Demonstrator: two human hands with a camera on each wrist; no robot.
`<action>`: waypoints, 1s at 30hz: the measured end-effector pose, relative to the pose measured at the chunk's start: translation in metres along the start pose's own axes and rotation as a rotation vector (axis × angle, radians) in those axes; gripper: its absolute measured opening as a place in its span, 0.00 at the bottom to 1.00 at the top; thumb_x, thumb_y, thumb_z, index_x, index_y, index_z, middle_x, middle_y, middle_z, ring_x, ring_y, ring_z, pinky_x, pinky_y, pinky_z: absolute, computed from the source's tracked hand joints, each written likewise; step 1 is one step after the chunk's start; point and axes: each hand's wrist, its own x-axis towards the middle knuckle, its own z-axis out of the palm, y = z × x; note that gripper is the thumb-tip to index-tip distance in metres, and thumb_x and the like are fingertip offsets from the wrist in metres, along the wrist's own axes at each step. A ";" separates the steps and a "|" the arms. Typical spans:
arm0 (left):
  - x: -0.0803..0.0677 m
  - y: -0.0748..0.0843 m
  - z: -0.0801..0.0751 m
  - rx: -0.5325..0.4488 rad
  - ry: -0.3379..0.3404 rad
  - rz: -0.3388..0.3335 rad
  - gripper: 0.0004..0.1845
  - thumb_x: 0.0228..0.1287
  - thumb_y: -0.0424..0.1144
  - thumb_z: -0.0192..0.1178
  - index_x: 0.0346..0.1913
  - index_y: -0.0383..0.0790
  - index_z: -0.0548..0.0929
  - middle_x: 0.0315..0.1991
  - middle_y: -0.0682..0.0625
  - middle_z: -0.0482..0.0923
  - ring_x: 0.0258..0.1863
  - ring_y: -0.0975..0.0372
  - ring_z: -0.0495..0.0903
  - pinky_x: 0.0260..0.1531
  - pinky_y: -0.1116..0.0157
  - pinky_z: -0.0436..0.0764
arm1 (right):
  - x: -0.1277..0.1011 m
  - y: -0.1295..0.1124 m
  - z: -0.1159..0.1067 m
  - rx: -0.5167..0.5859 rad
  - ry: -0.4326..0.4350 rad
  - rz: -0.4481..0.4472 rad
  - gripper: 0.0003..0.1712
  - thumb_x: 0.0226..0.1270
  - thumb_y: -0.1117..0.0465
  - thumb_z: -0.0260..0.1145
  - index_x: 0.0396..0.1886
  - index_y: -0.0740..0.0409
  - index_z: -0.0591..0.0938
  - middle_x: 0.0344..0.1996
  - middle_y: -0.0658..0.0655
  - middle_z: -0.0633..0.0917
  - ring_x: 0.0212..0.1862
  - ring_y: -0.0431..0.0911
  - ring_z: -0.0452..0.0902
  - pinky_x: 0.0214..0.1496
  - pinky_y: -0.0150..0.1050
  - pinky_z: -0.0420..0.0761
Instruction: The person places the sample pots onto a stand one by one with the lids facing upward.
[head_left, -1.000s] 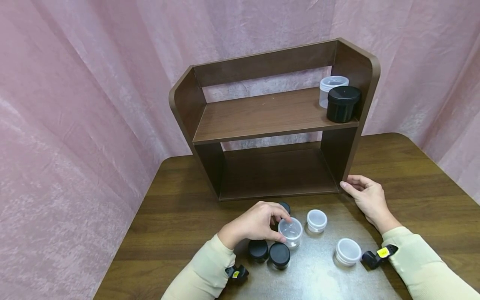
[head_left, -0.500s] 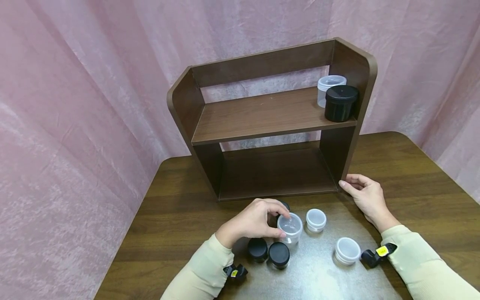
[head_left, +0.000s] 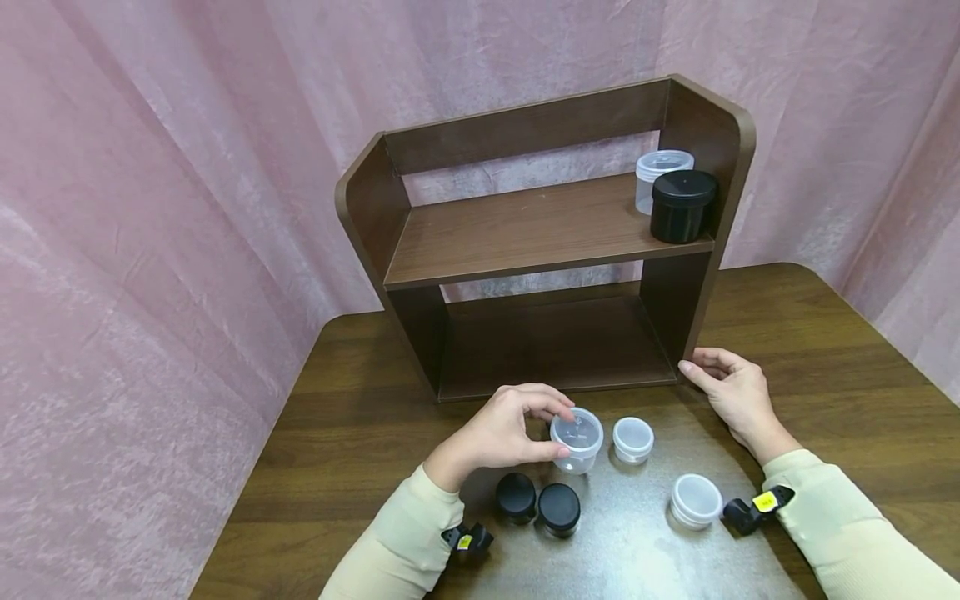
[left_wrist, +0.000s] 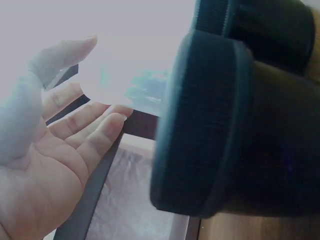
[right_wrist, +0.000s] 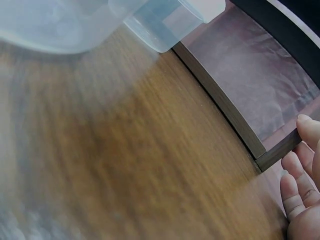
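Between the thumb and fingertips of my left hand (head_left: 502, 429) is a clear round plastic jar (head_left: 577, 460) with a translucent lid, pinched at its sides and upright. In the left wrist view, glare washes out this jar (left_wrist: 135, 82). My right hand (head_left: 741, 404) pinches the lower front edge of the brown wooden desktop shelf (head_left: 480, 383) at its right side. The right wrist view has the thumb of the right hand (right_wrist: 307, 175) on one face of the panel and the fingers behind it. Two small black-lidded jars (head_left: 516, 497) stand near the left wrist.
A smaller clear jar (head_left: 632, 440) and another white-lidded clear jar (head_left: 695, 502) stand on the wooden table (head_left: 360, 467) between the hands. On the upper shelf, at the right, are a black jar (head_left: 681, 208) and a taller clear jar (head_left: 645, 196). A pink curtain (head_left: 187, 208) hangs behind.
My left hand has moved the clear jar up and away, toward the shelf. The black-lidded jar behind it is now hidden. My right hand stays at the shelf edge.
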 end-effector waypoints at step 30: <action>-0.004 0.020 -0.031 -0.125 0.274 0.113 0.18 0.44 0.26 0.75 0.42 0.33 0.85 0.47 0.41 0.81 0.41 0.59 0.81 0.41 0.55 0.83 | -0.001 -0.001 0.000 -0.016 -0.004 0.005 0.25 0.62 0.56 0.71 0.50 0.70 0.79 0.32 0.30 0.79 0.37 0.26 0.76 0.36 0.19 0.75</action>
